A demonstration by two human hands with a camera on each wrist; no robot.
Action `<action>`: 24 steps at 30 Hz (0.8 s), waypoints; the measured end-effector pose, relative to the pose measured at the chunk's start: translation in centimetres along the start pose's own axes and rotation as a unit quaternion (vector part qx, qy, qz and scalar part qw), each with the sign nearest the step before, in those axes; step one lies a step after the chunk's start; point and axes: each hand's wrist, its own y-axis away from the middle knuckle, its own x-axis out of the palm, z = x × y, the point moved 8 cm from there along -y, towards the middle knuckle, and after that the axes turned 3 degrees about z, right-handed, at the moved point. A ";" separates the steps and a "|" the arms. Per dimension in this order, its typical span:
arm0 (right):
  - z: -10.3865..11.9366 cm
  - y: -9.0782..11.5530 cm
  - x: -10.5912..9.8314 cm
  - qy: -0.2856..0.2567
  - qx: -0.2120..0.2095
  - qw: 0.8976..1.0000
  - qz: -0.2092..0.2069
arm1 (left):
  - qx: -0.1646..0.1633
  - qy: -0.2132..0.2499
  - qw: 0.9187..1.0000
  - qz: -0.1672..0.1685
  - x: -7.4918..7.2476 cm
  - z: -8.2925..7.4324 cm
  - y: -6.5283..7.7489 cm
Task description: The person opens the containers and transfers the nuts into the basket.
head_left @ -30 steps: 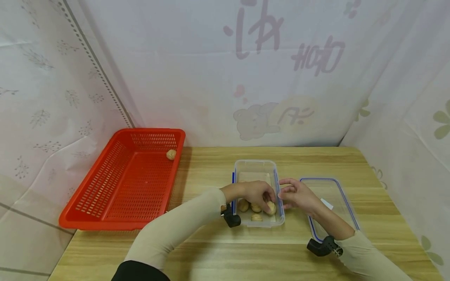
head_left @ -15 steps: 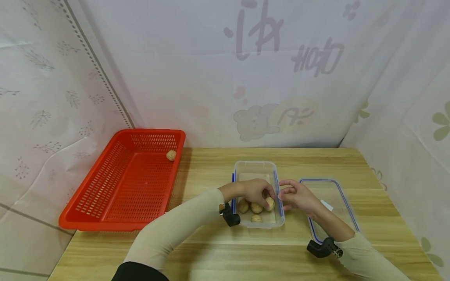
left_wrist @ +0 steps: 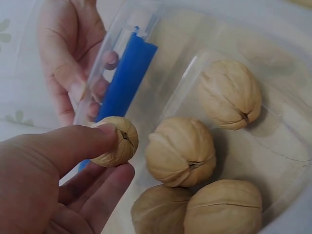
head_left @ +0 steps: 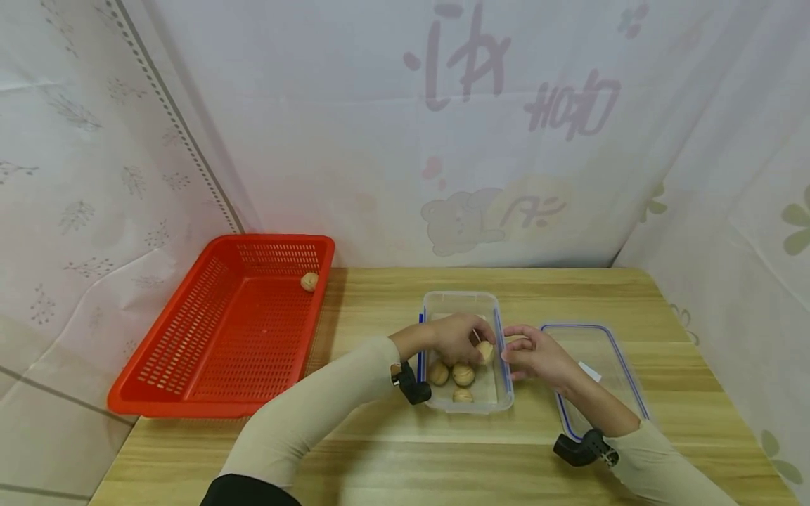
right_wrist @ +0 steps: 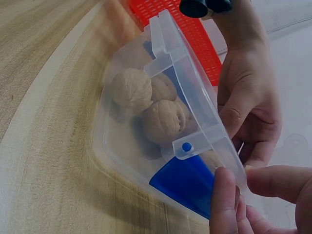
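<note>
Pinching round tan walnut (left_wrist: 125,145) in left hand (head_left: 455,337) over clear rectangular plastic box (head_left: 457,303), gripping right side with right hand (head_left: 539,360); seemingly placing, likely needing release next.

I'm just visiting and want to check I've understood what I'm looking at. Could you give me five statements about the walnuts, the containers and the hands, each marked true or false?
1. The left hand holds a walnut. True.
2. The lid is fastened on the clear box. False: it lies on the table beside the box.
3. One walnut shows in the red basket. True.
4. The right hand reaches into the red basket. False: it touches the side of the clear box.
5. Besides the held walnut, others lie in the clear box. True; the left wrist view shows four.
</note>
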 end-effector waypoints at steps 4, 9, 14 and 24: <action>-0.1 0.0 -0.1 -0.001 0.001 1.000 -0.001 | 0.018 0.031 0.999 -0.007 -0.5 -0.1 0.0; -0.1 0.0 -0.1 0.000 -0.002 1.000 -0.003 | 0.036 0.047 0.998 -0.019 -1.6 -0.7 0.6; -0.2 0.0 -0.1 0.003 0.000 1.000 -0.006 | 0.041 0.065 0.997 -0.028 -2.7 -0.8 1.2; 0.1 0.2 0.1 0.003 -0.001 1.000 -0.005 | 0.043 0.106 0.992 -0.055 -5.2 -0.5 2.9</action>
